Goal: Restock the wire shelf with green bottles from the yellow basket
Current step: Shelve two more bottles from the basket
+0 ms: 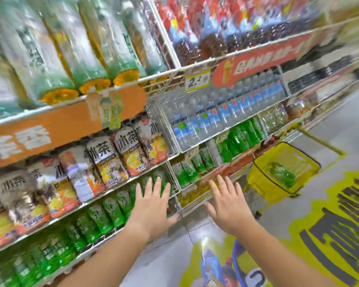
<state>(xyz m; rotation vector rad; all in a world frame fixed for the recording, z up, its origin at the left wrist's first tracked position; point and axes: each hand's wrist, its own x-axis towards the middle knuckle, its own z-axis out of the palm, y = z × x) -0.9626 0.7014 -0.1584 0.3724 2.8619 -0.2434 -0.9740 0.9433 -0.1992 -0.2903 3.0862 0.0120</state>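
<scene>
Yellow basket (259, 183) on floor, 3 o'clock of hands; green bottles (282, 172) inside; L hand (153, 206) & R hand (230, 204) empty, fingers spread, near wire shelf (116, 232); advice: reach toward 3 o'clock, grip one btl mid-body, firm.

I am in a shop, in a drinks aisle. Above my left hand (153, 204) white wire shelves (162, 79) rise in tiers, packed with rows of bottled tea (104, 154). Above my right hand (228, 206) stand water bottles (195, 125). A price tag (197, 79) reading 2.2 hangs higher up, between orange (50, 129) and red (257, 61) banners. To the right of my right hand stands a yellow shopping basket (263, 183), beside printed floor adverts (330, 224).
</scene>
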